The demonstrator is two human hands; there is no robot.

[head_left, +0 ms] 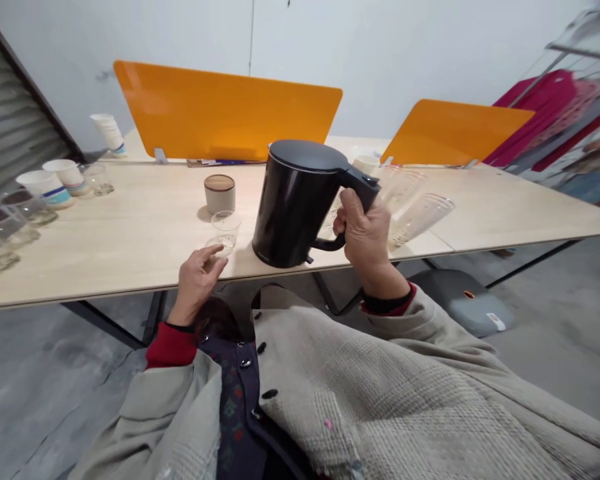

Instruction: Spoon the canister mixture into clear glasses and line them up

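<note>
1. Right hand (366, 239): closed around the handle (363, 189) of a black electric kettle (295, 207), fingers wrapped over the grip. The kettle stands upright with a slight tilt at the front edge of the table; whether its base touches the wood cannot be told from this view.
2. Left hand (197, 283): open, fingers lightly curved and extended. Fingertips (217, 252) lie at the foot of a clear plastic cup (225, 230) holding a shallow layer of clear liquid. Contact with the cup is uncertain.
3. Kettle and clear cup stand just beside each other. Behind the cup sits a beige cup with a brown top (219, 193).
4. Right of the kettle: clear tumblers (420, 217) lean at an angle near the right hand, and a pale cup (366, 163) stands beyond them.
5. Left end of the pale wood table (105, 247): paper cups (45, 188) and clear glasses (10, 223) stand in a loose group. A stack of paper cups (109, 133) stands farther back.
6. Two orange panels (225, 113) rise along the far side of the table.
7. The person wears a textured beige coat (380, 393) with red cuffs (167, 347). Below the table are a grey concrete floor (45, 353) and a grey cushioned stool (460, 300).
</note>
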